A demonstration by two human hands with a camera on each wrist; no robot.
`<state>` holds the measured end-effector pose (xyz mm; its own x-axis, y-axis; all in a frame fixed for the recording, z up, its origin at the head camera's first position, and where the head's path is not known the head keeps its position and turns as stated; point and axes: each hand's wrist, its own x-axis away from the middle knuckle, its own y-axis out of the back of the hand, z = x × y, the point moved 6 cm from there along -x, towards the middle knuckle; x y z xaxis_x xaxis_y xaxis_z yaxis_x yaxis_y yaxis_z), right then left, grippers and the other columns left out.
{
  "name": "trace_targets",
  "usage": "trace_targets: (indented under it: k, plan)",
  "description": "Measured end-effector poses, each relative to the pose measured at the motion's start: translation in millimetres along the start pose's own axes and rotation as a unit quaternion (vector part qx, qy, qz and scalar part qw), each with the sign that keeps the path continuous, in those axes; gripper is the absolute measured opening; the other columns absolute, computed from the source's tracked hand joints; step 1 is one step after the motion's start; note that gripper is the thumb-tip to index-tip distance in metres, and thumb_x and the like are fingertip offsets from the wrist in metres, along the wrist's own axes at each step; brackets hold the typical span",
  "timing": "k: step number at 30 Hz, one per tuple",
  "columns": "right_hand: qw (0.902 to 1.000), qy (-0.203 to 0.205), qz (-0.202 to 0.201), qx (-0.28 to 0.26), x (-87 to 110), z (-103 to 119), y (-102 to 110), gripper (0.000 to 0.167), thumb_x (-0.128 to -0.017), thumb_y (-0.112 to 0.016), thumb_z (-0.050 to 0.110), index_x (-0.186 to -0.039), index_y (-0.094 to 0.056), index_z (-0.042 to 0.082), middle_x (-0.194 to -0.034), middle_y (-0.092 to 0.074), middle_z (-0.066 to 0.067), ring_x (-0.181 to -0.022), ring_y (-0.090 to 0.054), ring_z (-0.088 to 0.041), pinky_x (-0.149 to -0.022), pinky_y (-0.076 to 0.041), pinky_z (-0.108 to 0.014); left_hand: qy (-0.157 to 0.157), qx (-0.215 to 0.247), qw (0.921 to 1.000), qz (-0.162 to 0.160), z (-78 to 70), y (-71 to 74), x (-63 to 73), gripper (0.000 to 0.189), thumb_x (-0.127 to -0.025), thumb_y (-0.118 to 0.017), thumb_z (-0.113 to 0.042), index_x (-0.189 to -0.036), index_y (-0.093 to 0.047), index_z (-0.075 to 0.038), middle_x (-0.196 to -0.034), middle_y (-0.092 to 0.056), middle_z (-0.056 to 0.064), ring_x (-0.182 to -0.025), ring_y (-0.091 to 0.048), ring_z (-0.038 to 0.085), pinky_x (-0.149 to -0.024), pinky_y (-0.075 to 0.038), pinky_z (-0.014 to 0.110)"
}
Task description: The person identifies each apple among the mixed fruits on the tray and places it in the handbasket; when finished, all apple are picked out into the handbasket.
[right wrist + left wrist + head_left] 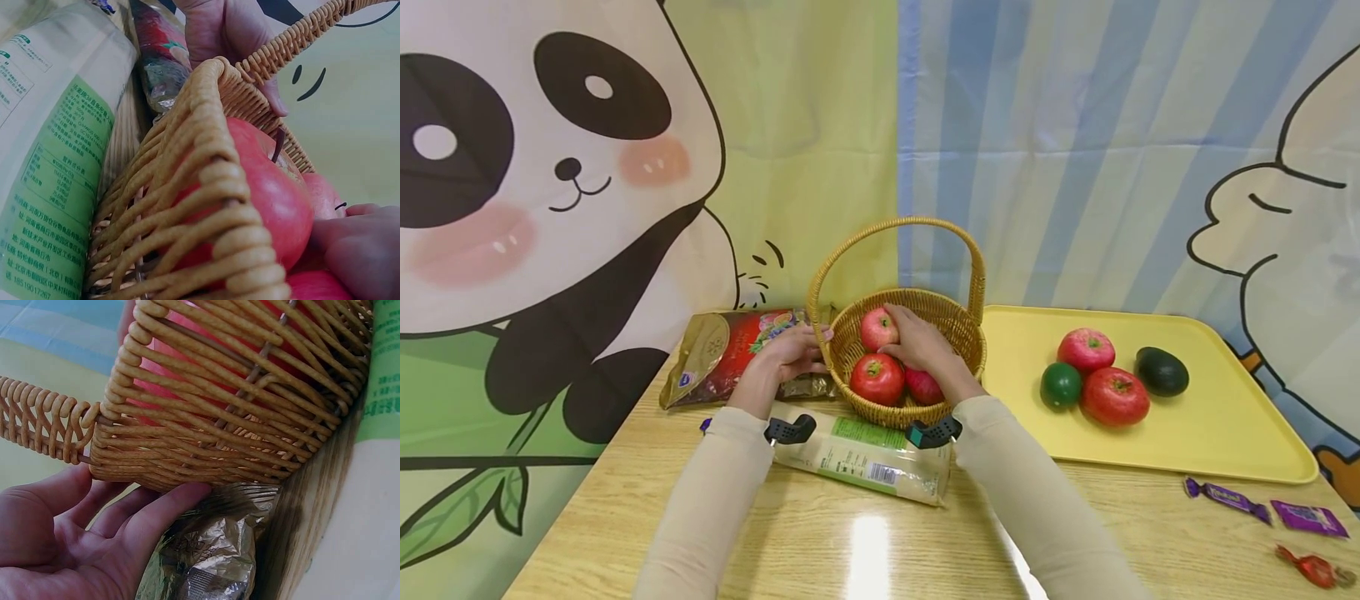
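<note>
In the head view, a wicker basket with an arched handle holds a pink-red apple, a red apple in front and another apple at the right. My right hand reaches inside, its thumb and fingers around the pink-red apple. On the basket's left side rests my left hand, fingertips against the weave near the handle's base. The left wrist view shows its fingers loosely extended along the wicker, without a grip around it. Part of the right hand appears in the right wrist view.
Behind the left hand lies a red and gold bag. A white-green packet lies before the basket. The yellow tray at right bears apples, a green ball-like fruit and an avocado. Wrapped candies lie nearer.
</note>
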<state>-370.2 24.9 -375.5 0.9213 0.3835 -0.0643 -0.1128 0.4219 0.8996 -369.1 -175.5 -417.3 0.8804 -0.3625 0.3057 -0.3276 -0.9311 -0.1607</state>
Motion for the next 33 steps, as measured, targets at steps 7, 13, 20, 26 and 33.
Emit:
trace_targets:
  k: [7,13,20,26,33]
  plan:
    - [0.9998,0.01,0.01,0.016,0.6,2.7,0.4,0.074,-0.092,-0.067,0.031,-0.153,-0.027,0.016,-0.156,-0.034,-0.007,-0.133,-0.047,-0.035,-0.109,-0.04,-0.052,-0.007,-0.007,0.9999,0.002,-1.8,-2.3,2.2,0.051,-0.105,-0.041,-0.016,-0.151,-0.027,0.002,-0.153,-0.031,0.026,-0.142,-0.032,0.04,-0.109,-0.039,0.056]
    - [0.9994,-0.001,0.028,0.022,-0.9,0.2,-2.2,0.074,-0.093,-0.065,0.033,-0.154,-0.026,0.015,-0.158,-0.03,-0.008,-0.139,-0.04,-0.031,-0.112,-0.036,-0.051,-0.007,-0.004,1.0,0.001,-2.3,-2.8,1.9,0.051,-0.105,-0.04,-0.014,-0.151,-0.026,0.003,-0.153,-0.03,0.026,-0.141,-0.032,0.04,-0.109,-0.039,0.055]
    - [0.9986,-0.019,0.042,0.024,-2.7,-2.2,-4.4,0.075,-0.094,-0.063,0.035,-0.155,-0.024,0.016,-0.159,-0.029,-0.007,-0.141,-0.038,-0.03,-0.113,-0.036,-0.05,-0.004,-0.002,1.0,-0.002,-1.8,-2.4,2.0,0.051,-0.105,-0.04,-0.015,-0.151,-0.026,0.003,-0.154,-0.03,0.026,-0.142,-0.032,0.04,-0.111,-0.035,0.057]
    - [0.9986,-0.023,0.043,0.02,-3.0,-2.2,-4.1,0.076,-0.093,-0.065,0.035,-0.155,-0.024,0.016,-0.159,-0.03,-0.007,-0.14,-0.039,-0.031,-0.112,-0.036,-0.049,0.002,-0.003,1.0,-0.008,0.3,0.2,0.5,0.05,-0.105,-0.041,-0.015,-0.151,-0.027,0.0,-0.153,-0.033,0.024,-0.141,-0.034,0.039,-0.11,-0.036,0.057]
    - [0.9987,-0.024,0.044,0.007,-3.4,-3.1,-4.9,0.076,-0.094,-0.062,0.04,-0.155,-0.023,0.017,-0.159,-0.028,-0.007,-0.14,-0.039,-0.031,-0.111,-0.037,-0.051,0.0,-0.009,1.0,-0.004,0.0,0.1,0.6,0.051,-0.106,-0.039,-0.015,-0.152,-0.025,0.001,-0.154,-0.031,0.025,-0.141,-0.034,0.04,-0.11,-0.036,0.057]
